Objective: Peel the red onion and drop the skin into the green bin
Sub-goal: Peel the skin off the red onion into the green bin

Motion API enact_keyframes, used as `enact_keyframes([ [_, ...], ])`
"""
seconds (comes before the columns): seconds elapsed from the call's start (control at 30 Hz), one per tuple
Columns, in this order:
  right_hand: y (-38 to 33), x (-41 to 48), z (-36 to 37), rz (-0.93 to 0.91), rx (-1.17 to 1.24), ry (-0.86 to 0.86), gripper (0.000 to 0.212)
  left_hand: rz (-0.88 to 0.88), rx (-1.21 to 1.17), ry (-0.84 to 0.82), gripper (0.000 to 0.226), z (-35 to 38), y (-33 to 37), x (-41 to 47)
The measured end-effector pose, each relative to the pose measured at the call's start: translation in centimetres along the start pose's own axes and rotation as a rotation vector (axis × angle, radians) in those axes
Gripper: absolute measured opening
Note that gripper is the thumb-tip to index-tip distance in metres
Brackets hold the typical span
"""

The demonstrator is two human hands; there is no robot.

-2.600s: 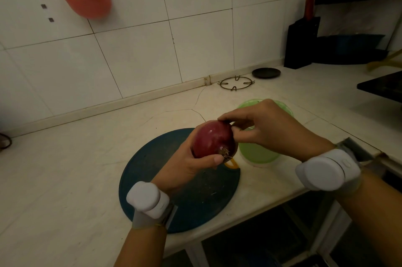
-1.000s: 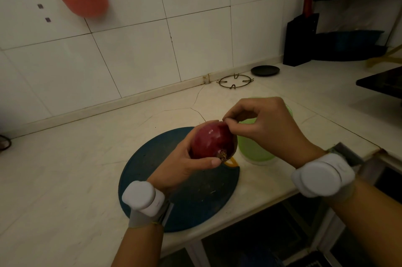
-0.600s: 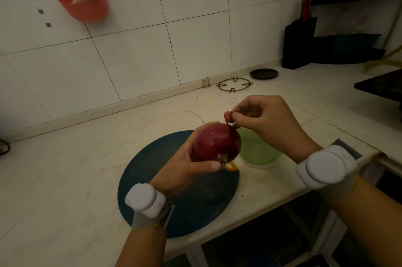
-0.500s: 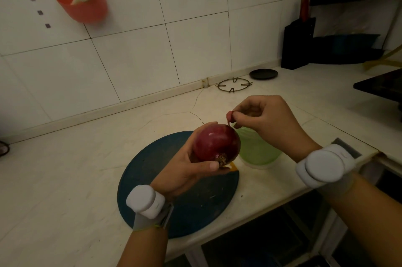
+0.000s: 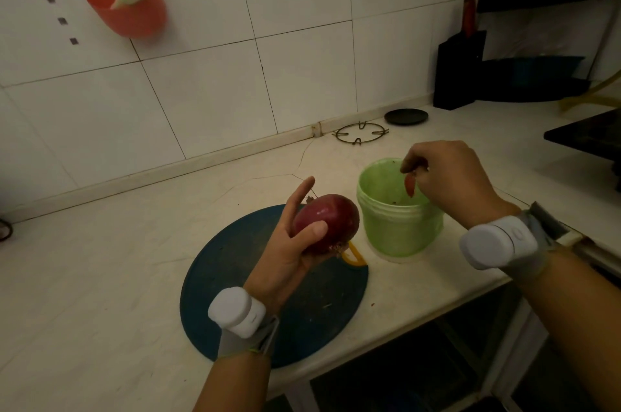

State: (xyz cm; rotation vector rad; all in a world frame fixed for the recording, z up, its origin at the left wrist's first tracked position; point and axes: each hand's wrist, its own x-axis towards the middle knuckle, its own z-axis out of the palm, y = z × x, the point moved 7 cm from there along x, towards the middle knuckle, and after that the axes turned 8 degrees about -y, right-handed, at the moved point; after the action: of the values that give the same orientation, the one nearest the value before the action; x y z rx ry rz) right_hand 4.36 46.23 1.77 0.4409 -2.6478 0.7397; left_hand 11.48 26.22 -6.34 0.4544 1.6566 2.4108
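Red and glossy, the round red onion [image 5: 327, 221] is sitting in the left hand [image 5: 289, 253] above the round dark-blue cutting board [image 5: 235, 277]; the palm is cupping it, the thumb is pressing its front and the index finger is sticking out straight. The right hand [image 5: 450, 179] is pinching a small strip of reddish onion skin [image 5: 409, 185] between curled fingertips over the open mouth of the green plastic bin [image 5: 396, 226], which is standing on the pale stone counter [image 5: 100, 260] just beside the board
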Motion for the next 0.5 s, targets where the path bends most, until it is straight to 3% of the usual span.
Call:
enact_keyframes([
  [0.2, 0.1, 0.4, 0.7, 0.006, -0.039, 0.024, 0.024, 0.052, 0.137, 0.006, 0.107, -0.1, 1.1, -0.2],
  [0.33, -1.2, 0.0, 0.5, -0.078, 0.079, -0.002, 0.015, 0.077, 0.198, 0.021, 0.096, -0.4, 1.5, -0.3],
  [0.4, -3.3, -0.9, 1.2, -0.197, 0.306, -0.191, 0.018, 0.083, 0.205, 0.022, 0.094, -0.5, 1.6, -0.4],
  [0.5, -6.6, -2.9, 3.1, -0.267, 0.495, -0.497, 0.055, 0.092, 0.220, 0.008, 0.097, -0.5, 1.5, -0.3],
])
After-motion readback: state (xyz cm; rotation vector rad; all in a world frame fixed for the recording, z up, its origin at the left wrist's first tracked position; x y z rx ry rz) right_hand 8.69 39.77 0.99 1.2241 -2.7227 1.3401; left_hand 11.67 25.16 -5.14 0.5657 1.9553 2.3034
